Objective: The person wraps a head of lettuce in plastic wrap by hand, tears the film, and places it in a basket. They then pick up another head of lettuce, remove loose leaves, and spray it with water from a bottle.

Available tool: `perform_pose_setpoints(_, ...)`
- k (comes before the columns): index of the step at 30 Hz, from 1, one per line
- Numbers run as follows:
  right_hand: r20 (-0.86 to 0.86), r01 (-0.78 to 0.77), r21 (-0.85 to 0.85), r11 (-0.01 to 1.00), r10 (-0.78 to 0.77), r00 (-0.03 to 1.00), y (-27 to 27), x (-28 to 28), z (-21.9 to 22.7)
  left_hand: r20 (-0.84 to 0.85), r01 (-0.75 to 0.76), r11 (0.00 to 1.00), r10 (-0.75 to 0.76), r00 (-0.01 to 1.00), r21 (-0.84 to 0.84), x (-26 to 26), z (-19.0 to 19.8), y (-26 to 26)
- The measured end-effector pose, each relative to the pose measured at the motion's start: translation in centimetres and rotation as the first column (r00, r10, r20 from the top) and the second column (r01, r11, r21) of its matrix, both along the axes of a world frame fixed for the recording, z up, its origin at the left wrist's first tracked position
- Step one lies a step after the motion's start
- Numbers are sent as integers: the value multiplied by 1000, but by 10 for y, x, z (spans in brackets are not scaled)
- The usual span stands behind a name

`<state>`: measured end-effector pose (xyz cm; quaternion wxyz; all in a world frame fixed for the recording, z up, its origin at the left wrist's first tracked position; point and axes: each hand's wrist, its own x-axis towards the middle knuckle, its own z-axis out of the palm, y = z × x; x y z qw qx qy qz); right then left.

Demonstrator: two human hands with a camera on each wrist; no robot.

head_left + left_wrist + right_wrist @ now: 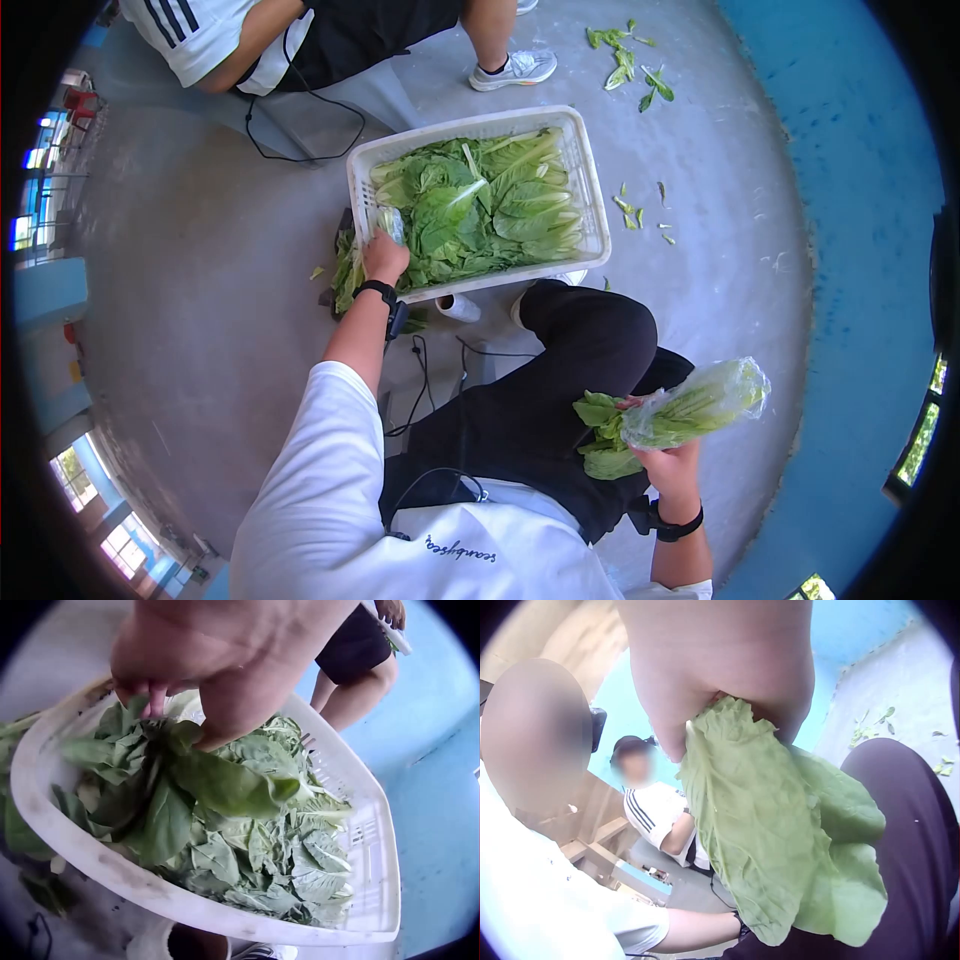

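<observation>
My left hand (385,258) reaches into the left end of a white plastic basket (480,126) full of leafy greens (450,215). In the left wrist view its thumb and fingers grip a bunch of greens (217,784), leaves hanging below the hand; clear film (392,224) shows just past the knuckles in the head view. Over the right thigh, my right hand (672,472) holds a head of lettuce (610,440) partly covered by clear plastic film (740,385). Its leafy end fills the middle of the right wrist view, hiding most of the fingers.
A white roll (458,307) stands by the basket's near side. More greens (347,275) lie outside its left end. Scattered leaf scraps (630,210) dot the floor at right. Another person (340,45) sits beyond the basket; black cables (425,370) run across the floor.
</observation>
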<state>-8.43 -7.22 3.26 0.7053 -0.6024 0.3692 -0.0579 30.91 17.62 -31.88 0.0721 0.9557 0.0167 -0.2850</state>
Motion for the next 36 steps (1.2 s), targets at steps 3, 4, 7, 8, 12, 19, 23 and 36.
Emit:
perform_pose_setpoints(3,6,19,2,1000,-19,1000,3,-1,0,87,-12,999,15,996,-33,-8,-4,-8)
perform_pose_setpoints(4,5,20,-4,1000,-20,1000,3,-2,-1,122,-26,993,39,992,-111,-10,-6,-8)
perform_pose_setpoints(7,28,5,-11,1000,-5,1000,1,-10,-6,174,-97,950,153,973,-296,-12,6,-4)
perform_pose_setpoints(8,42,1,-6,1000,0,999,0,-13,-8,183,-120,931,191,964,-343,-9,14,0)
perform_pose_setpoints(12,111,23,0,1000,-23,994,1,-10,-7,209,-150,727,379,902,-670,0,14,34)
perform_pose_setpoints(19,106,5,-48,999,0,994,9,-5,11,-722,-689,-220,147,676,-691,-34,202,49)
perform_pose_setpoints(23,80,-44,-94,995,52,995,16,-1,15,-778,-807,-380,-274,566,-452,-58,249,45)
perform_pose_setpoints(36,87,-173,-107,979,182,979,30,-13,45,-722,-888,-268,-517,459,-373,-137,357,3)
